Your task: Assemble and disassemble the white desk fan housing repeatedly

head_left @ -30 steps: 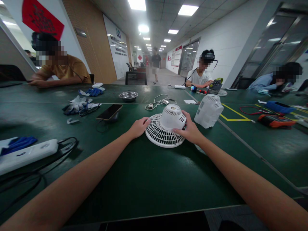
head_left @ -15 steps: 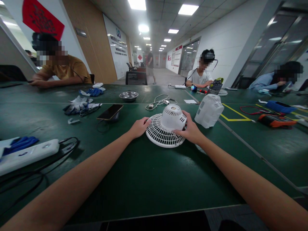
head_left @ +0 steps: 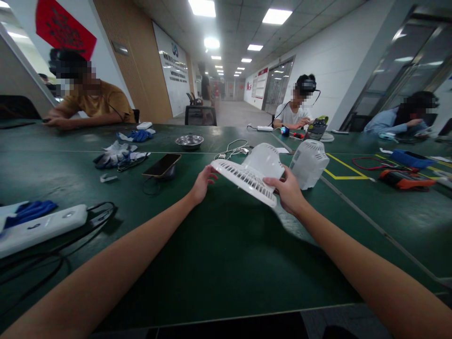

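Observation:
A white fan head (head_left: 263,162) with a round slatted grille (head_left: 243,176) is tilted above the green table, its left rim higher than its right. My right hand (head_left: 290,190) grips the housing from the right, thumb across its near side. At the grille's raised left rim is my left hand (head_left: 202,184), fingers apart and slightly bent; whether its fingertips touch the rim I cannot tell. Just behind my right hand, a white plastic housing (head_left: 309,165) stands on the table. The grille's underside is hidden.
Behind the fan lie a white cable (head_left: 233,149) and a steel bowl (head_left: 189,141). To the left are a phone (head_left: 162,165), gloves (head_left: 115,155) and a power strip (head_left: 45,228). An orange multimeter (head_left: 406,180) lies right. Several people sit around the table.
The fan head has been lifted off the table and tilted, left side up, with my right hand on it. My left hand has loosened from the rim and opened.

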A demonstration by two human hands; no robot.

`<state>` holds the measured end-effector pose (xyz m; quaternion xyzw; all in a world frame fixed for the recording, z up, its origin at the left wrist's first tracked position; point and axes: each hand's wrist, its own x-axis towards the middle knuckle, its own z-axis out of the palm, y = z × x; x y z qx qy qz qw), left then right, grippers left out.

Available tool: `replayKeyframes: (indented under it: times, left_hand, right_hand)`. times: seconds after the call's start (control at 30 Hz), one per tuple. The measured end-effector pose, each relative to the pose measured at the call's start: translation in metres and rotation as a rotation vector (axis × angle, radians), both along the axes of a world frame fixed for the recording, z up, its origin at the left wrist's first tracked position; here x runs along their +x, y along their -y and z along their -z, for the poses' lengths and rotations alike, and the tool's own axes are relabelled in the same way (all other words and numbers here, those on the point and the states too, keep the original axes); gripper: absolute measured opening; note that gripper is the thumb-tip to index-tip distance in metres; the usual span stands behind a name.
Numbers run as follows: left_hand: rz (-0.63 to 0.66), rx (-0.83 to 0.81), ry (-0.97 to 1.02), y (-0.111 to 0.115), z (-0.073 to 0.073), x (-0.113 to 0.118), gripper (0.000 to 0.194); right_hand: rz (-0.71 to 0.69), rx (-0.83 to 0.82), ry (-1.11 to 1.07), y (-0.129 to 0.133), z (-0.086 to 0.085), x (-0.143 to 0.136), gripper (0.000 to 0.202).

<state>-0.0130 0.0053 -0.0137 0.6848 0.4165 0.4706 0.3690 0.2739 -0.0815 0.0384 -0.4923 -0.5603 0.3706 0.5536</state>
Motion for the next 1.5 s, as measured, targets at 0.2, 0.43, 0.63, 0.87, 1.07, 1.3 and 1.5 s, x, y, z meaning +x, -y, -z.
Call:
replayKeyframes:
  times: [0.2,0.43,0.63,0.87,1.07,1.3,1.5]
  left_hand:
    - [0.21,-0.09,0.235,0.009,-0.004,0.007,0.062]
    - [0.029,-0.142,0.018,0.02,-0.016,0.008,0.024]
    - [0.053,-0.164,-0.02,0.016,-0.012,0.006,0.023]
    - [0.098,-0.161,0.017,0.016,-0.012,0.005,0.025]
    - [0.094,-0.202,-0.057,0.013,-0.018,0.005,0.022]
    - [0.122,-0.223,-0.051,0.009,-0.016,-0.001,0.022]
    - [0.112,-0.203,-0.026,0.011,-0.016,-0.002,0.024]
  right_hand:
    - [-0.386,-0.251,-0.115,0.009,0.01,-0.017,0.052]
    - [-0.397,-0.338,-0.168,0.0,0.02,-0.012,0.052]
    - [-0.464,-0.346,-0.135,-0.008,0.023,-0.007,0.054]
    - [-0.413,-0.31,-0.076,-0.004,0.024,-0.005,0.049]
    - [-0.3,-0.203,0.094,0.001,0.027,-0.007,0.06]
    - [-0.227,-0.262,0.084,-0.005,0.024,-0.007,0.056]
    - [-0.256,-0.307,-0.007,-0.007,0.021,-0.01,0.052]
